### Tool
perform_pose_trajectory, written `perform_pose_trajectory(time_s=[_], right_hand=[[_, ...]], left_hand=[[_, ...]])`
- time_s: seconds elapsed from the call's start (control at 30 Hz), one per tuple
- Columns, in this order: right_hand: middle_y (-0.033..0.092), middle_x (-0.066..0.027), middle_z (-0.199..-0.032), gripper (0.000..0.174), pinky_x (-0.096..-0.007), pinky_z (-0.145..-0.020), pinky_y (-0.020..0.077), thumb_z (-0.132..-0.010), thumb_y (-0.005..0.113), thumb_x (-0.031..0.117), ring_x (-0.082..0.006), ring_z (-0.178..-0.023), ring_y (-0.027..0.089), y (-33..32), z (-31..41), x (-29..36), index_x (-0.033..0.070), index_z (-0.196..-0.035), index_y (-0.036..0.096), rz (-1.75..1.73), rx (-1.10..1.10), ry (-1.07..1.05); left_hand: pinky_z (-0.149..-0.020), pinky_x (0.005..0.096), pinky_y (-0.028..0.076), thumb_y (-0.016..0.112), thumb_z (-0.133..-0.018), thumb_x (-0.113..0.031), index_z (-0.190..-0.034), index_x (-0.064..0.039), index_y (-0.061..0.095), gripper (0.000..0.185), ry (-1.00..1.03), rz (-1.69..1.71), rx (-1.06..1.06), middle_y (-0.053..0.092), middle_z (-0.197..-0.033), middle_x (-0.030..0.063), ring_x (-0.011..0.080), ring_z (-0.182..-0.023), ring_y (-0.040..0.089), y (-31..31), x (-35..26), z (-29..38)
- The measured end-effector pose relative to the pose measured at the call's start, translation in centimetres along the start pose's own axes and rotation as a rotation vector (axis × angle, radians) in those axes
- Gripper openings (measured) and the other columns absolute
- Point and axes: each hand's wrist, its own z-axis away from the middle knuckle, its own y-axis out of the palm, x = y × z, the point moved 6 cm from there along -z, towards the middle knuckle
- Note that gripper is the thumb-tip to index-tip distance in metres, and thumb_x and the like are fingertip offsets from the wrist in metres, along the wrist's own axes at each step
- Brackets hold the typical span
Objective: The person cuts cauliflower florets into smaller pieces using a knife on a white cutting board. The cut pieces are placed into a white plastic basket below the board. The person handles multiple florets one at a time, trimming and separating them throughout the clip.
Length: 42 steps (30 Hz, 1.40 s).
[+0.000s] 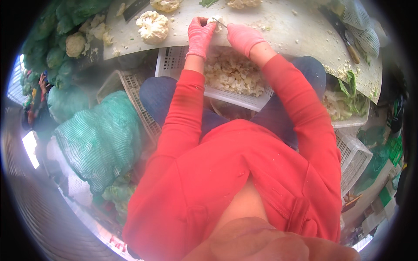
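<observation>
My left hand (200,36), in a pink glove, grips a small cauliflower piece (215,22) over the near edge of the white table (277,31). In my right hand (244,38), gloved the same way, is a small knife (220,23) whose blade meets that piece; its handle is hidden in my fist. Below both hands, a white plastic crate (236,99) holds many cut cauliflower florets (235,73). A trimmed cauliflower head (152,27) lies on the table left of my left hand. Two more heads, one of them a cauliflower (165,4), sit at the far edge.
A wooden-handled knife (352,52) rests at the table's right beside white netting (364,32). A cleaver-like blade (135,9) lies at upper left. Green mesh sacks (101,137) crowd my left side. At right, a crate (351,123) holds leaves and trimmings.
</observation>
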Motion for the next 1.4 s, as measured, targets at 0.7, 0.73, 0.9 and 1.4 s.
perform_pose_trajectory(time_s=[0.7, 0.73, 0.9, 1.4], right_hand=[[0.07, -0.0238, -0.105, 0.03, -0.0506, -0.089, 0.0519, -0.1, 0.042, 0.023, -0.0418, -0.102, 0.066, 4.8, 2.1, 0.3, 0.002, -0.113, 0.06, -0.268, -0.033, 0.135], [0.07, -0.024, -0.103, 0.032, -0.0506, -0.087, 0.0521, -0.101, 0.041, 0.025, -0.0425, -0.099, 0.066, 4.7, 1.9, 0.4, 0.001, -0.111, 0.06, -0.285, -0.043, 0.115], [0.069, -0.0249, -0.105, 0.029, -0.0506, -0.087, 0.0524, -0.099, 0.044, 0.02, -0.0416, -0.102, 0.066, 5.6, -0.2, 0.7, 0.003, -0.109, 0.064, -0.197, -0.031, 0.077], [0.057, -0.0093, -0.073, 0.032, -0.0362, -0.045, 0.0482, -0.102, 0.052, 0.026, -0.0191, -0.047, 0.053, 9.5, 8.0, -3.5, 0.001, -0.123, 0.053, -0.926, 0.141, 0.309]], left_hand=[[-0.065, 0.0306, 0.059, 0.066, -0.083, 0.004, -0.113, 0.002, 0.055, 0.032, -0.121, 0.521, -0.056, 0.063, -0.104, 0.012, 0.0208, -0.079, 0.067, -0.7, 3.0, 2.5], [-0.064, 0.0304, 0.058, 0.066, -0.083, 0.004, -0.113, 0.002, 0.055, 0.032, -0.125, 0.522, -0.06, 0.063, -0.103, 0.012, 0.0206, -0.078, 0.067, -0.7, 3.2, 2.4], [-0.061, 0.031, 0.057, 0.064, -0.083, 0.004, -0.111, 0.002, 0.055, 0.03, -0.134, 0.541, -0.094, 0.064, -0.094, 0.0103, 0.0202, -0.07, 0.066, -0.6, 3.9, 2.1], [-0.112, 0.044, 0.038, 0.072, -0.083, -0.026, -0.133, -0.015, 0.062, 0.052, 0.304, -0.473, -0.023, 0.049, -0.142, 0.0165, 0.0324, -0.133, 0.048, 2.5, -2.6, 1.7]])
